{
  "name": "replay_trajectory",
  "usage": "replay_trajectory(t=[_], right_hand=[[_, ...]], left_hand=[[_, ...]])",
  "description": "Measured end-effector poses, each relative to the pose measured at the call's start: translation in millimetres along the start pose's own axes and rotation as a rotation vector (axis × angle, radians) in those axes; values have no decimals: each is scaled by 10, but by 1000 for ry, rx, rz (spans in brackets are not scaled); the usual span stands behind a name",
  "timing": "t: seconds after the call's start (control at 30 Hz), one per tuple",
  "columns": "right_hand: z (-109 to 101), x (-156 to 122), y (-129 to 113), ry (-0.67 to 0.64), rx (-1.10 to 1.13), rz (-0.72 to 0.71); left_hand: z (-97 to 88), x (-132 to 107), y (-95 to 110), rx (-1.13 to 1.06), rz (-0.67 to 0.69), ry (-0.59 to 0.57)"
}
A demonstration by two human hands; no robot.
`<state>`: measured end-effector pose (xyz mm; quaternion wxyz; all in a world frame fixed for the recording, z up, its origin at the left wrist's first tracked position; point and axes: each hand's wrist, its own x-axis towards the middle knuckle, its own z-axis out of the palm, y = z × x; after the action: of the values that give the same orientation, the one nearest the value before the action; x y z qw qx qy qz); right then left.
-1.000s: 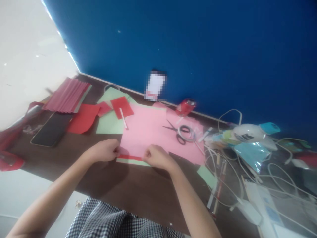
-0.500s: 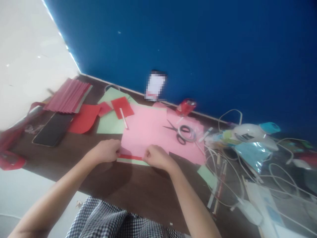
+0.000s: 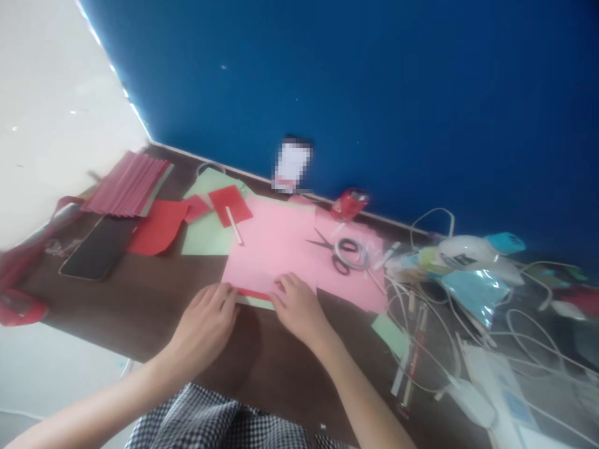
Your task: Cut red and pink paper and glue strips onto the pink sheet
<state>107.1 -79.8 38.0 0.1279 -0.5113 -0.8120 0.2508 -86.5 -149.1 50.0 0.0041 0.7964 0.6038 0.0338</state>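
A pink paper sheet (image 3: 274, 240) lies in front of me, its near edge bordered by a narrow red strip (image 3: 254, 294) above a pale green strip (image 3: 256, 302). My left hand (image 3: 208, 318) grips the left end of this layered edge, fingers bent over it and thumb hidden. At the right end, my right hand (image 3: 299, 305) has its thumb at the near edge and curled fingers over the paper. Black-handled scissors (image 3: 340, 252) rest partly open on pink paper to the right, beside a roll of clear tape (image 3: 354, 252).
Red paper (image 3: 159, 227), green paper (image 3: 206, 240) and a phone (image 3: 98, 249) lie left, near a pleated pink paper stack (image 3: 128, 184). White cables (image 3: 453, 324), a bottle (image 3: 468, 249) and a blue packet (image 3: 477, 290) crowd the right. A blue wall (image 3: 374, 112) stands behind the table.
My left hand has turned from a closed fist to bent fingers laid over the paper edge, its wrist lower. My right hand's fingers have loosened and spread slightly.
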Motion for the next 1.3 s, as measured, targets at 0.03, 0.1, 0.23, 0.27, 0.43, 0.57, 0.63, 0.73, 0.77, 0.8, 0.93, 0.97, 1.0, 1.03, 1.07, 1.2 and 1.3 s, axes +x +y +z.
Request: replay_trajectory(t=[0.03,0.1,0.23,0.27,0.43,0.57,0.63,0.73,0.77,0.8,0.93,0.97,1.0,1.03,1.07,1.2,1.3], right_hand=[[26,-31,-22,47,-43,-41],[83,-89,-77,103,-120,-118],[220,-175,-186,100,-215,-272],[254,-191,-199,84,-235,-290],[316,-268,-117,70,-299,-215],[250,-335,29,98,-323,-175],[220,-363,81,114,-334,-165],[198,-391,128,135,-347,-155],[197,-395,138,140,-349,-156],[199,-395,145,144,-349,-158],[219,-350,160,155,-330,-156],[224,-331,162,159,-323,-145],[229,-312,163,164,-314,-134],[232,-296,163,168,-304,-123],[233,-283,164,171,-294,-113],[235,-279,169,179,-278,-108],[210,-274,208,198,-267,-154]], left_hand=[[72,-54,28,-22,71,65],[208,-134,53,-33,140,122],[376,-195,41,-46,152,93],[394,-198,34,-49,147,87],[417,-200,-16,-40,153,89],[423,-205,-54,-39,147,94],[430,-209,-56,-25,125,90],[440,-207,-53,-19,141,81],[442,-201,-55,-21,160,77],[443,-192,-61,-24,174,74],[446,-110,-122,-33,145,101],[447,-83,-143,-38,137,108],[447,-58,-165,-42,134,112],[445,-34,-187,-43,137,109],[443,-15,-208,-43,139,104],[432,18,-275,-36,132,101],[441,29,-303,-32,130,112]])
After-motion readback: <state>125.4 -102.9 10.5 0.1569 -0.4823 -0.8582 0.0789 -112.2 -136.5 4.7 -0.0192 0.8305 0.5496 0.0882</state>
